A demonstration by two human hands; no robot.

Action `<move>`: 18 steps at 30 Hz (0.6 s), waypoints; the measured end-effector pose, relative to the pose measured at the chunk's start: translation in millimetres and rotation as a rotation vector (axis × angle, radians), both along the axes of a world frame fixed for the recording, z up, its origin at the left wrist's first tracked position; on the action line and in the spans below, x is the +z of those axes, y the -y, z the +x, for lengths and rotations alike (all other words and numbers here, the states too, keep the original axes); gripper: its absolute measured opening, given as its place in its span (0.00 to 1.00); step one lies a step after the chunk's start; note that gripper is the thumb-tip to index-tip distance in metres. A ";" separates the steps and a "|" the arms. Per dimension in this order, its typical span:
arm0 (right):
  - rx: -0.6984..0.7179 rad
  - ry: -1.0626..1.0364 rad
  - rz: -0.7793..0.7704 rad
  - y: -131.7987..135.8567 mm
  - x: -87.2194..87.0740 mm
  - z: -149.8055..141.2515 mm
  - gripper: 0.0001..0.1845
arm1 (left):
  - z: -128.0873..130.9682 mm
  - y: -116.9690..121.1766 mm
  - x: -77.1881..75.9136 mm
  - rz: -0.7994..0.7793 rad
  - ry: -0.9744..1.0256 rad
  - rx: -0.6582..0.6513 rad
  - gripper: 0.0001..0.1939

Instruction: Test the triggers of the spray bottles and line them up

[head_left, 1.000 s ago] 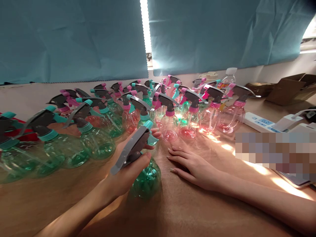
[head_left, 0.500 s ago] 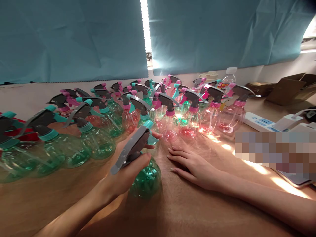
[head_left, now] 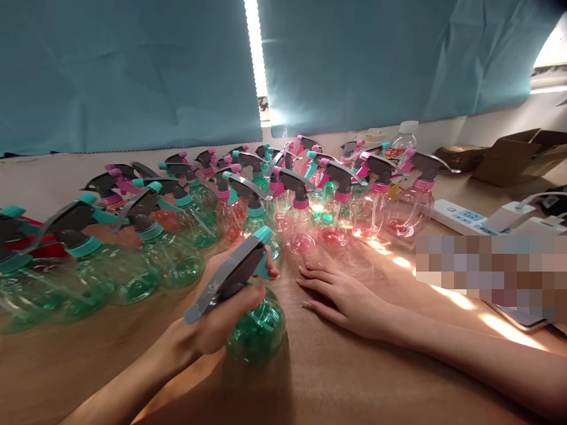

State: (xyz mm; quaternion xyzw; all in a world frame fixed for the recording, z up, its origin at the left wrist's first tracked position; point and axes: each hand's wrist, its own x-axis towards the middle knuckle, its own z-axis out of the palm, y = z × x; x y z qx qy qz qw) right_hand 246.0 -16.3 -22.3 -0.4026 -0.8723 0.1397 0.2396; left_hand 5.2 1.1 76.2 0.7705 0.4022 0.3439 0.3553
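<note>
My left hand (head_left: 221, 319) is wrapped round the neck of a green spray bottle (head_left: 259, 333) with a grey and teal trigger head. A fingertip shows at the teal trigger, and the thumb lies along the near side below the head. The bottle stands almost upright, its base at or just over the wooden table (head_left: 336, 383); I cannot tell if it touches. Palm down on the tabletop, my right hand (head_left: 343, 298) lies with fingers stretched out, holding nothing. Beyond its fingertips stands a pink spray bottle (head_left: 301, 227).
Several more green spray bottles (head_left: 172, 260) and pink ones (head_left: 410, 206) stand crowded across the left and back. At the right are a white power strip (head_left: 465, 215) with plugs, a phone-like device (head_left: 520, 316) and an open cardboard box (head_left: 509, 156). Blue curtains (head_left: 354, 65) hang behind.
The left hand and its spray bottle have shifted slightly down, and the fingers at the trigger have curled in lower. My right hand stays flat. The whole view has moved a little.
</note>
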 end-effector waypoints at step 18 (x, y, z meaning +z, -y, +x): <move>0.115 -0.124 -0.111 20.9 38.0 0.5 0.24 | 23.5 11.6 3.1 0.026 0.100 0.067 0.16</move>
